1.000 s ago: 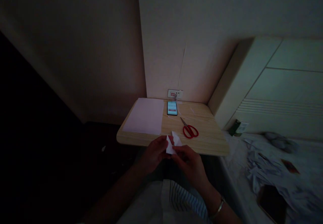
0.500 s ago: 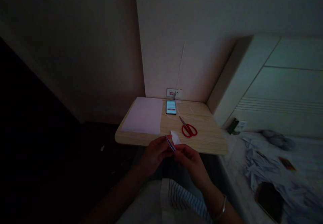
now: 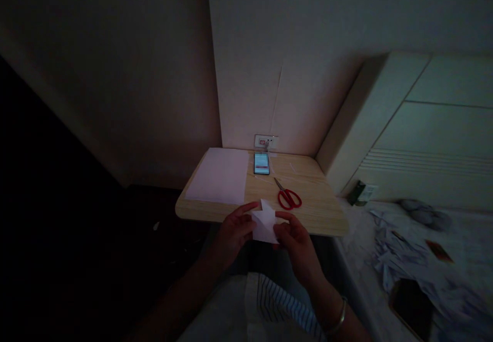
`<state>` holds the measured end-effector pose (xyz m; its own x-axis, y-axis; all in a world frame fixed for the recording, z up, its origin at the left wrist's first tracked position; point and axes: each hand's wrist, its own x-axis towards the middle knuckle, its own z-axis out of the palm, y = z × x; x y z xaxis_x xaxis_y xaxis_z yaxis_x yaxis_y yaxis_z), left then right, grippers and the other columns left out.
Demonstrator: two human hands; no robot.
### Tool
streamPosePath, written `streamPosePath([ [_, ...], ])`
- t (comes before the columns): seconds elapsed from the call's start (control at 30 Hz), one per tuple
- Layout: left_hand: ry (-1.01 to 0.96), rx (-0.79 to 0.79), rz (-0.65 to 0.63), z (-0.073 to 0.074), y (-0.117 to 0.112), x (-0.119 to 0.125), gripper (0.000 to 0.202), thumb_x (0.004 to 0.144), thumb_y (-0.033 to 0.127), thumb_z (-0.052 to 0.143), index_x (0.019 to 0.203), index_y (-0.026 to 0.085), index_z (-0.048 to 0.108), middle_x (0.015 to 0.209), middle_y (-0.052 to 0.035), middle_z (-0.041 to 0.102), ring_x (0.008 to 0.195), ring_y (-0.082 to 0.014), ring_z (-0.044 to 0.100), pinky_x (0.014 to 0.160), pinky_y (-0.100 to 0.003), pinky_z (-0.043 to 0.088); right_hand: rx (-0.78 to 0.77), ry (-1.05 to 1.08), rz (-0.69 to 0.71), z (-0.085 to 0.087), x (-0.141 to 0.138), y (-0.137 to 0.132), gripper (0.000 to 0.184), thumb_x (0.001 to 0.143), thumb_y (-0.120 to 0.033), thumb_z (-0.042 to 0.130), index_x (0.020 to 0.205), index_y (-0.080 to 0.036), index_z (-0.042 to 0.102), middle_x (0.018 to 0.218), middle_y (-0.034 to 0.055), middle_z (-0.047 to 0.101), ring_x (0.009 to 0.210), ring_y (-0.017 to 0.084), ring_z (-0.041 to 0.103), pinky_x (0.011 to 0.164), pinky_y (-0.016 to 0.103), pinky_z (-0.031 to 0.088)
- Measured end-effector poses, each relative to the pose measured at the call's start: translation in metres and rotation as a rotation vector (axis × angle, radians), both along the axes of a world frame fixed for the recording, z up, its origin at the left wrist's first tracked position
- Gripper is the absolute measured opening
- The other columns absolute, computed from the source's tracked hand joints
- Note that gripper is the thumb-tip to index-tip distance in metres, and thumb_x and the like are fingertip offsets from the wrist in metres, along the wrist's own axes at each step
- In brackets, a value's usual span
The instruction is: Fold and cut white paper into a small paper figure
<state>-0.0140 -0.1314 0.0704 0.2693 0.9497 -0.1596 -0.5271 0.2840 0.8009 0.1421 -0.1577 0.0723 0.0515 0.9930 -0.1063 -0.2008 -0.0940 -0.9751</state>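
A small folded piece of white paper (image 3: 264, 228) is held up before the table's front edge, its broad face toward me. My left hand (image 3: 235, 231) pinches its left side between thumb and fingers. On the right side, my right hand (image 3: 295, 236) is closed on the paper in the same way. Behind it, a pointed white paper corner (image 3: 266, 206) shows above the top edge; whether it is part of the same piece I cannot tell. Scissors with red handles (image 3: 288, 197) lie on the table just beyond my right hand, blades pointing away.
On the wooden table (image 3: 316, 198) lie a stack of white sheets (image 3: 219, 175) at left and a lit phone (image 3: 261, 163) near the wall socket (image 3: 265, 141). Thin paper strips are scattered behind the scissors. At right, a bed holds crumpled papers (image 3: 400, 249) and a dark phone-like object (image 3: 412, 303).
The paper in my hands has turned from nearly edge-on to face me. My hands have moved slightly apart, now gripping its opposite sides. The scissors and the sheets stay put.
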Motion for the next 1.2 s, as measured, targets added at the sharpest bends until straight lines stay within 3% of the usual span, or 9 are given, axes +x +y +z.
streamPosePath([
  [0.1, 0.039, 0.038, 0.059, -0.005, 0.001, 0.002, 0.038, 0.066, 0.023, 0.073, 0.103, 0.017, 0.064, 0.075, -0.0025, 0.066, 0.067, -0.0135, 0.060, 0.065, -0.027, 0.048, 0.091, -0.072, -0.033, -0.002, -0.001, 0.000, 0.032, 0.076, -0.038, 0.062, 0.102, -0.021, 0.058, 0.059, -0.0052, 0.049, 0.055, 0.011, 0.050, 0.051, 0.022, 0.046],
  [0.27, 0.114, 0.065, 0.141, -0.007, 0.003, 0.002, 0.026, 0.063, 0.025, 0.075, 0.087, 0.016, 0.067, 0.065, 0.0018, 0.060, 0.059, -0.0098, 0.055, 0.057, -0.021, 0.044, 0.181, -0.284, 0.021, -0.008, 0.002, 0.000, 0.035, 0.074, -0.033, 0.066, 0.106, -0.020, 0.060, 0.082, 0.0016, 0.060, 0.066, 0.013, 0.055, 0.060, 0.025, 0.050],
  [0.47, 0.123, 0.054, 0.137, -0.006, 0.004, 0.001, 0.029, 0.062, 0.025, 0.075, 0.088, 0.015, 0.068, 0.067, 0.0004, 0.063, 0.059, -0.0096, 0.055, 0.057, -0.021, 0.043, 0.325, -0.553, 0.076, -0.010, 0.007, 0.001, 0.040, 0.078, -0.025, 0.060, 0.117, -0.020, 0.056, 0.089, 0.0047, 0.062, 0.070, 0.014, 0.059, 0.059, 0.024, 0.052],
  [0.73, 0.243, 0.078, 0.122, -0.010, 0.008, -0.003, 0.033, 0.062, 0.025, 0.074, 0.094, 0.016, 0.070, 0.070, -0.0003, 0.066, 0.061, -0.0105, 0.056, 0.060, -0.021, 0.042, 0.450, -0.818, 0.030, -0.011, 0.016, 0.001, 0.033, 0.086, -0.032, 0.051, 0.115, -0.019, 0.058, 0.084, 0.0062, 0.063, 0.066, 0.015, 0.060, 0.055, 0.025, 0.050],
  [0.87, 0.312, 0.116, 0.032, -0.008, 0.007, -0.004, 0.035, 0.063, 0.022, 0.073, 0.097, 0.015, 0.069, 0.068, -0.0004, 0.065, 0.061, -0.0109, 0.056, 0.059, -0.021, 0.041, 0.456, -0.818, -0.021, -0.004, 0.017, 0.007, 0.028, 0.086, -0.032, 0.050, 0.107, -0.018, 0.061, 0.073, 0.0040, 0.062, 0.060, 0.014, 0.057, 0.053, 0.025, 0.047],
  [1.0, 0.283, 0.124, -0.131, -0.008, 0.003, 0.000, 0.033, 0.063, 0.021, 0.071, 0.095, 0.013, 0.068, 0.080, -0.0063, 0.070, 0.071, -0.0168, 0.062, 0.068, -0.027, 0.045, 0.342, -0.635, -0.089, -0.001, 0.014, 0.016, 0.032, 0.085, -0.033, 0.052, 0.113, -0.017, 0.056, 0.067, 0.0009, 0.062, 0.056, 0.014, 0.057, 0.051, 0.024, 0.045],
  [1.13, 0.282, 0.143, -0.110, -0.011, 0.002, 0.003, 0.040, 0.067, 0.022, 0.068, 0.106, 0.014, 0.062, 0.081, -0.0056, 0.069, 0.066, -0.0155, 0.061, 0.060, -0.025, 0.045, 0.259, -0.520, -0.035, -0.004, 0.009, 0.016, 0.053, 0.081, -0.037, 0.058, 0.127, -0.021, 0.038, 0.090, 0.0053, 0.068, 0.057, 0.014, 0.061, 0.052, 0.026, 0.048],
  [1.2, 0.303, 0.149, -0.077, -0.013, 0.002, 0.004, 0.048, 0.069, 0.024, 0.066, 0.115, 0.015, 0.055, 0.076, -0.0037, 0.068, 0.058, -0.0128, 0.059, 0.054, -0.023, 0.043, 0.284, -0.599, 0.037, -0.005, 0.008, 0.013, 0.054, 0.076, -0.039, 0.065, 0.122, -0.022, 0.043, 0.102, 0.0082, 0.066, 0.064, 0.016, 0.063, 0.058, 0.029, 0.050],
])
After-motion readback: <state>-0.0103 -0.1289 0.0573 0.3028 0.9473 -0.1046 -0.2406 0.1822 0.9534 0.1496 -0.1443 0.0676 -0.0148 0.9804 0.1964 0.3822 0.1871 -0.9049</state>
